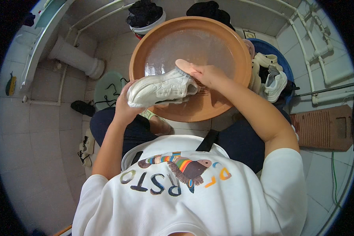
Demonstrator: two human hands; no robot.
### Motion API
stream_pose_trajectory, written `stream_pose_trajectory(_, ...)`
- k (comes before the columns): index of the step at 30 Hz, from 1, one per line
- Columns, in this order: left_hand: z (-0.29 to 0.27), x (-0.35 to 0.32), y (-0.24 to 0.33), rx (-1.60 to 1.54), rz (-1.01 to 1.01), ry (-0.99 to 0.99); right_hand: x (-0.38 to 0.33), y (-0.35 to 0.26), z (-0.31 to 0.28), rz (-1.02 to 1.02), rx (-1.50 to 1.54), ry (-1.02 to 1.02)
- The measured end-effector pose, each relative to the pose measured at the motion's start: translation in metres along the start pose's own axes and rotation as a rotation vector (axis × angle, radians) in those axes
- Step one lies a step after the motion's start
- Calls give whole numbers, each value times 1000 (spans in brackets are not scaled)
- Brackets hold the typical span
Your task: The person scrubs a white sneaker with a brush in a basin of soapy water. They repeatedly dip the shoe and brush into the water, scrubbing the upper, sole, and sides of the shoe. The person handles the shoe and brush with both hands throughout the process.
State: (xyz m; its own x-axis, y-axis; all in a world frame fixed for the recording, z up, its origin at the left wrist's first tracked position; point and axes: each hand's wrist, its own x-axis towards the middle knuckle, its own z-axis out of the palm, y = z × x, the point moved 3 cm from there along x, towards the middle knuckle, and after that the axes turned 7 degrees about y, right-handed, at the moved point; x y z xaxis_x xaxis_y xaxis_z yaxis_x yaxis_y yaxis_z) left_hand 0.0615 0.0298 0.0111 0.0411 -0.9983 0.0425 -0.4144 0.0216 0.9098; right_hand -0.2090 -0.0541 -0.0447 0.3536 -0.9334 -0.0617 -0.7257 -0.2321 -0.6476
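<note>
A white sneaker (161, 88) is held over the near left part of a large orange basin (136, 63) with water in it. My left hand (124, 105) grips the sneaker by its toe end, fingers wrapped round it. In my right hand (205, 74) is a scrubbing brush (183, 65) with a peach-coloured oval back and greyish bristles. The bristles lie against the upper side of the sneaker, near its ankle opening. A ribbed washboard part of the basin shows below the right wrist.
A blue tub (286, 63) of shoes stands at the right, a brown washboard (322, 128) nearer. Black laces (113, 89) lie on a pale green stool (102, 93) at the left. Behind the basin is a white bucket (148, 27) with black cloth. More shoes (86, 148) rest on the left floor.
</note>
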Motion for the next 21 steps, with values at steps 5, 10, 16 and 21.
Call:
stream_pose_trajectory(5,9,2,8,117,-9,31,-30,-78,-4,-205,150,38)
stream_pose_trajectory(10,21,1,8,36,62,117,-14,-38,0,-86,94,-4)
stream_pose_trajectory(16,24,0,10,230,78,123,-23,-57,4,-138,204,-50)
stream_pose_trajectory(21,18,-3,-15,112,3,84,7,-1,3,221,-4,-41)
